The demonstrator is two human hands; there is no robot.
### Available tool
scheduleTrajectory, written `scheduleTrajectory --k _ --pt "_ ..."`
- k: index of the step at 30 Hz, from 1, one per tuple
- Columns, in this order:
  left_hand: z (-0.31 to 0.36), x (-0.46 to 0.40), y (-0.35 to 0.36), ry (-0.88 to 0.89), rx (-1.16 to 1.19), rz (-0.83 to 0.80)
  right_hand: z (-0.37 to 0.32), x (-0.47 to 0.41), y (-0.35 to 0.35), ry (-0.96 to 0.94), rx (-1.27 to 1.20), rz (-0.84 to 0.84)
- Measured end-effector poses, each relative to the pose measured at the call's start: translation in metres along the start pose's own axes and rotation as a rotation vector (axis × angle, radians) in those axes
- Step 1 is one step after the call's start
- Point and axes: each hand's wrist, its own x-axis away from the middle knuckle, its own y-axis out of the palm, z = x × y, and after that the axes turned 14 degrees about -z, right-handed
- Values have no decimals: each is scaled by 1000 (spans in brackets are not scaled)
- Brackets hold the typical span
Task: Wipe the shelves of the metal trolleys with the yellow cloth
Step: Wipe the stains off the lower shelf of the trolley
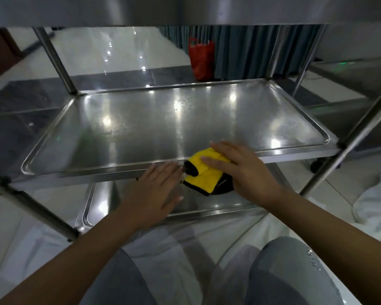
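The metal trolley's middle shelf (141, 128) is a shiny steel tray that fills the centre of the view. A folded yellow cloth with black trim (204, 172) hangs over the shelf's near rim, right of centre. My right hand (240, 170) lies on the cloth and grips it from the right. My left hand (156, 190) is held flat, palm up and fingers together, just below the near rim, left of the cloth. Dark crumbs sit at the rim between cloth and left hand. A lower shelf (101, 203) shows beneath.
The top shelf (185, 9) overhangs the view. Slanted steel legs (55, 58) stand at each corner. A red bag (201, 60) sits on the floor behind, by a blue curtain (246, 51). A second trolley (348, 75) is at the right, white fabric (374, 205) beside it.
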Motion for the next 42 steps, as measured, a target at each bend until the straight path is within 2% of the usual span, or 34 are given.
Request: scheduleTrajectory --k 2,5,10,14,24,28,36,38,41,42 --pt "-1 6 8 51 1 2 -1 8 6 -52 36 4" --pt "-5 13 28 30 41 -19 -4 19 26 -99 55 45" --pt "-20 17 74 -133 60 -124 -22 35 73 -105 -27 118" --pt "-34 16 101 -209 39 -260 -31 40 108 -128 -35 44" --pt "-56 -7 163 -318 138 -324 -7 18 196 66 -107 -136" --pt "-66 -23 206 -364 150 -385 16 7 241 207 -196 -95" --pt "-76 -36 247 -470 251 -437 37 -12 280 296 -237 -76" --pt "-76 -40 247 -490 279 -447 34 -7 286 283 -188 -182" --pt "-74 -55 248 -511 275 -459 29 12 296 345 -169 -509" --pt "-73 -60 249 -515 266 -462 29 19 300 346 -177 -536"
